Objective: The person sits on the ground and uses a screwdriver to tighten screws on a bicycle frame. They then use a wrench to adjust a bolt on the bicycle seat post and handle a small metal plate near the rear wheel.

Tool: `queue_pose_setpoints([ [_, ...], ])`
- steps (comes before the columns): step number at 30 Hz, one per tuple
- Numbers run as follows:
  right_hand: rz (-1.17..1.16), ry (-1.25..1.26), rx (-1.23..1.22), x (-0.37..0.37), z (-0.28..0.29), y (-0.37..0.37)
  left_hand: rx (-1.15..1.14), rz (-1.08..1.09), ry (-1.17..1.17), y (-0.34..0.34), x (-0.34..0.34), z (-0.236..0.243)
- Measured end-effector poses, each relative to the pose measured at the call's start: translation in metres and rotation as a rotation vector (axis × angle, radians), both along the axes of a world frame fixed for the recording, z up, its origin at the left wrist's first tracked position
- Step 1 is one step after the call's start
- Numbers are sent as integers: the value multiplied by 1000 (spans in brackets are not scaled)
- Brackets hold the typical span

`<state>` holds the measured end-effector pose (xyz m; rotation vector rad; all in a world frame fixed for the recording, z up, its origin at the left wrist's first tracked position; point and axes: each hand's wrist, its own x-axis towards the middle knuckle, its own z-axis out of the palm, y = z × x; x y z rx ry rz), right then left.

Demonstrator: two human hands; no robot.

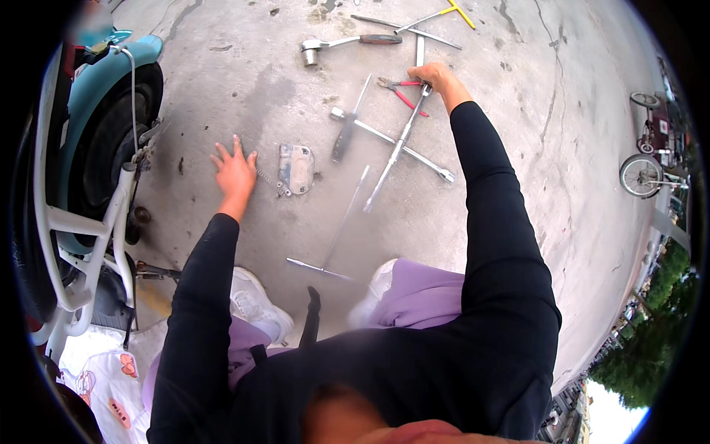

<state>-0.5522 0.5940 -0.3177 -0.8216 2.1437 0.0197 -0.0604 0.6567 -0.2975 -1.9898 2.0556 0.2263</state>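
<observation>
My left hand (235, 177) is open, its fingers spread over the concrete close to a worn flat metal part (296, 169) with a small spring at its side. Farther off, my right hand (439, 80) curls its fingers over the lower shaft of a T-handle wrench (420, 49); the exact grip is partly hidden. Just below that hand lies the upper end of a cross lug wrench (390, 138), and red-handled pliers (402, 95) rest beside it. A screwdriver (345, 138) lies left of the cross wrench. Nearer me is a thin T-handle tool (342, 226).
A ratchet wrench (347, 43) with a socket and a yellow-handled T-shaped tool (447, 13) lie at the far side. Along the left stands a vehicle with a blue fender (103, 100) and white tube frame (96, 222). A three-wheeled cycle (654, 144) is parked far right.
</observation>
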Motion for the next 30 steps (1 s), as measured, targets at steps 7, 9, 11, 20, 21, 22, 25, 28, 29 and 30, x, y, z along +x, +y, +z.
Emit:
queue_pose_setpoints([
  [7,-389,-725,65,3,69,67,132,-10,108,-17,6,4],
  [9,-409,-1023,132,15,101,82,242,11,202,-39,26,-12],
  [11,-363,-1093,49,34,136,105,205,-102,239,-39,26,4],
  [20,226,-1244,-230,193,255,157,534,-692,291,2,60,159],
  [21,83,-1371,-196,220,259,154,494,-735,274,6,71,176],
  [22,84,-1326,-161,238,256,146,459,-795,277,10,79,187],
  [25,156,-1053,-82,286,235,124,72,-719,416,18,114,222],
  [28,476,-744,-263,317,217,112,-300,-581,564,19,137,270],
  [29,682,-647,-420,317,202,105,-430,-521,586,22,145,277],
  [30,848,-501,-553,326,197,93,-558,-446,589,29,156,284],
])
